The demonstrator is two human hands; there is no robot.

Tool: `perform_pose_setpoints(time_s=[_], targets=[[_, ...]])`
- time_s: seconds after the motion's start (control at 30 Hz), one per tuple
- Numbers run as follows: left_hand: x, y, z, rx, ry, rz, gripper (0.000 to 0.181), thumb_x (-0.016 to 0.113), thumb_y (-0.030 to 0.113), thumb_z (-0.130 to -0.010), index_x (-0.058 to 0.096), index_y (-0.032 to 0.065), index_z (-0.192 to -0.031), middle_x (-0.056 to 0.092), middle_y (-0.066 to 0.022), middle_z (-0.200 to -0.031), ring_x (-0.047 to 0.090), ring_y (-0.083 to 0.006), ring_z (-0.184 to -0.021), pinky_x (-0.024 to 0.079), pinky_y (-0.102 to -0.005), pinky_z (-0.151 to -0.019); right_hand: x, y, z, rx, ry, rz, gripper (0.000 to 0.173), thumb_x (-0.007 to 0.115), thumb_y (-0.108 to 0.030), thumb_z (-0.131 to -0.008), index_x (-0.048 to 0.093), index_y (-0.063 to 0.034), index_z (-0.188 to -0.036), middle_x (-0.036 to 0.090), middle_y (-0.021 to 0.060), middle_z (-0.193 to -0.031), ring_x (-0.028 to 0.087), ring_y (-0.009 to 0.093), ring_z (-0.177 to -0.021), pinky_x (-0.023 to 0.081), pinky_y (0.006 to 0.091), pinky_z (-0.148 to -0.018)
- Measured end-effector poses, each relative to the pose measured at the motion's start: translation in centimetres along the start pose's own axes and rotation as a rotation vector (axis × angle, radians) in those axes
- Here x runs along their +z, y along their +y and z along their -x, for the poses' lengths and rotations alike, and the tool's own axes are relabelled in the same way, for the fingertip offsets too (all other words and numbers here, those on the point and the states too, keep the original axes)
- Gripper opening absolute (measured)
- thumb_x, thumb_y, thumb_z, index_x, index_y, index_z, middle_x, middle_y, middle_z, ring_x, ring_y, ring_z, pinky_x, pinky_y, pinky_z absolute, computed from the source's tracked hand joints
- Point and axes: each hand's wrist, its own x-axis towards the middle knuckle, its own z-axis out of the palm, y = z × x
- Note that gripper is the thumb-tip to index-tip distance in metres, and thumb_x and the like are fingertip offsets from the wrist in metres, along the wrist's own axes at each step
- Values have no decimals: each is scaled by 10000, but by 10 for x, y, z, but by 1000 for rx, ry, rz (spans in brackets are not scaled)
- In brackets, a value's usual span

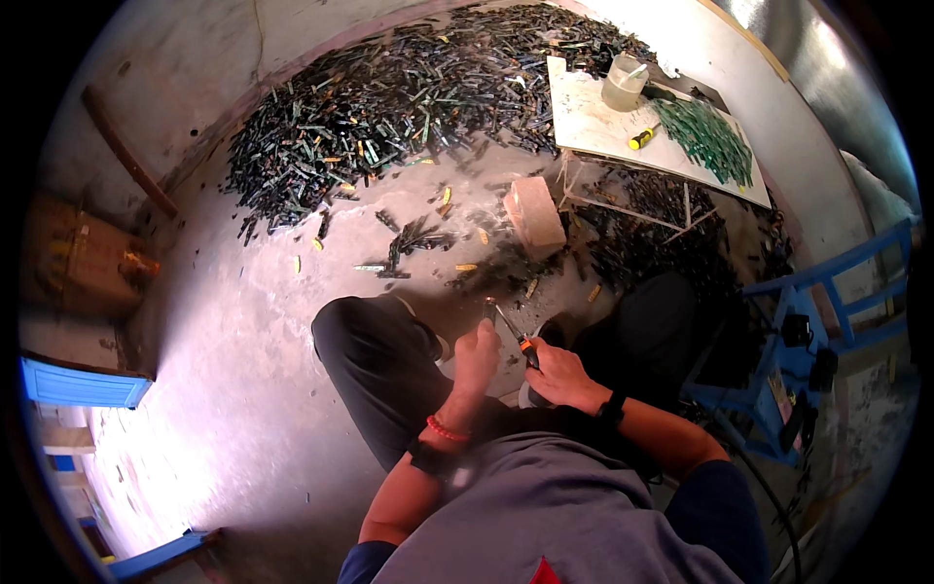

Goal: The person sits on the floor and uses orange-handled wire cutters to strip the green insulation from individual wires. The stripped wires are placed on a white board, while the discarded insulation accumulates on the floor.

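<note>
My left hand (478,358) is closed around a small dark strip-like part (489,309), whose brownish tip points up and away from me. In my right hand (562,371) is a screwdriver (527,349) with an orange and black handle. Its thin metal shaft slants up to the left, and the tip is close to the part in my left hand. Whether the tip touches the part is too small to tell. Both hands are between my knees, above the concrete floor (270,379).
A large heap of dark strips (408,95) lies along the wall, with more under a low table (584,117). On the table are a jar of cloudy liquid (624,84), a yellow-black tool (642,139) and green strips (704,139). A brick (536,219) and a blue chair (792,306) stand nearby.
</note>
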Motion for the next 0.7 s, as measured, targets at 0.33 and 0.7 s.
perform_pose_setpoints(time_s=[0.33, 0.7], targets=[[5, -14, -3, 266, 108, -235, 450, 426, 370, -957, 494, 47, -650, 434, 11, -522, 404, -96, -419, 318, -266, -398, 7, -18, -3, 55, 87, 64, 370, 547, -173, -753, 533, -58, -1104, 627, 200, -890, 603, 369, -880, 453, 466, -766], [15, 7, 8, 381, 289, -699, 401, 414, 296, -930, 591, -29, -775, 592, -255, -703, 587, -437, -689, 446, -503, -619, -1, -40, -3, 46, 12, 58, 389, 568, -159, -733, 501, 35, -1063, 598, 250, -924, 585, 405, -908, 458, 472, -771]])
